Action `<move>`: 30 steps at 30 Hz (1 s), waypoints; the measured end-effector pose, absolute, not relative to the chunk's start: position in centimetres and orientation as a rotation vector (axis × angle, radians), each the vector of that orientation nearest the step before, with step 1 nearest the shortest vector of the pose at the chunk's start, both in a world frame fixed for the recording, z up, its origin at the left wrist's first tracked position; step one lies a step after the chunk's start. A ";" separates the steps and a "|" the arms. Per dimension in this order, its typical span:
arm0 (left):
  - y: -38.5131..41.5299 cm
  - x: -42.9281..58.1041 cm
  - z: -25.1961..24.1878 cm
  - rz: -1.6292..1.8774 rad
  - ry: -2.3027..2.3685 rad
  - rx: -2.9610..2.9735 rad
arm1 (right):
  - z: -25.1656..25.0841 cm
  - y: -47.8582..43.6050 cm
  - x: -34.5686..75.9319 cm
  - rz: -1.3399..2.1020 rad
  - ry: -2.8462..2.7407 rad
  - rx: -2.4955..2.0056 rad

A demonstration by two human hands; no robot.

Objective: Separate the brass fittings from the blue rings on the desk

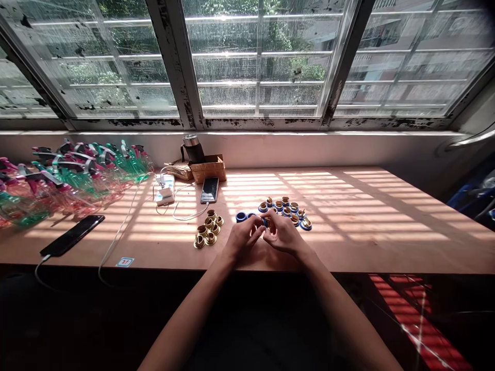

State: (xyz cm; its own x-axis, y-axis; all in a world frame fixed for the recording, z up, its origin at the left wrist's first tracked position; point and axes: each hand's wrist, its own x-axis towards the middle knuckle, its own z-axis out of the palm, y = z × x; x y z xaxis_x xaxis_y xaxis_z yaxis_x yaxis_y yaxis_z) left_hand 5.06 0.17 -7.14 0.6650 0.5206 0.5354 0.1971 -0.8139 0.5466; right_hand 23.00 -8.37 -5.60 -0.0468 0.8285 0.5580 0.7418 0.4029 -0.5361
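My left hand (244, 234) and my right hand (284, 233) meet over the middle of the table, fingers bent inward. Pinched between their fingertips is a small gold flanged fitting with a blue ring (265, 222), mostly covered by the fingers. Just beyond my left hand lie blue rings (241, 217), partly hidden. Several gold fittings with blue rings (286, 211) sit grouped behind my right hand. Left of my hands, plain gold fittings (211, 224) without visible blue rings form another cluster.
The wooden table (367, 232) runs below a barred window. A phone (209, 190), power strip (165, 189), cardboard box (209, 168) and flask (193, 149) stand farther back. Many spray bottles (77, 175) crowd the left; another phone (72, 235) and cables lie near the front.
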 end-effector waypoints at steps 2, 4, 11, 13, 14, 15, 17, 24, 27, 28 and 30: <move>0.2 5.1 -7.1 0.972 0.568 2.436 | -5.7 -8.3 23.0 0.121 -1.810 -1.353; 0.2 5.0 -7.1 0.970 0.574 2.430 | -5.7 -8.3 23.0 0.117 -1.814 -1.346; 0.3 5.1 -7.2 0.940 0.586 2.370 | -5.5 -8.4 22.9 0.058 -1.851 -1.334; 0.4 5.1 -7.4 0.941 0.596 2.361 | -5.5 -8.3 23.0 0.051 -1.857 -1.322; 0.5 5.1 -7.5 0.943 0.599 2.352 | -5.6 -8.2 23.0 0.046 -1.859 -1.312; 0.5 5.1 -7.5 0.950 0.598 2.339 | -5.6 -8.1 23.1 0.040 -1.861 -1.298; 0.6 5.1 -7.6 0.970 0.593 2.311 | -5.7 -8.0 23.4 0.024 -1.863 -1.260; 0.8 5.3 -7.9 1.000 0.582 2.217 | -5.6 -7.9 23.4 -0.025 -1.850 -1.164; 0.8 5.3 -7.7 0.989 0.563 2.215 | -5.7 -7.8 23.3 -0.031 -1.856 -1.151; 0.8 5.3 -7.7 0.985 0.562 2.216 | -5.8 -7.8 23.3 -0.037 -1.855 -1.146; 0.8 5.3 -7.6 0.978 0.556 2.214 | -5.9 -7.8 23.4 -0.045 -1.857 -1.142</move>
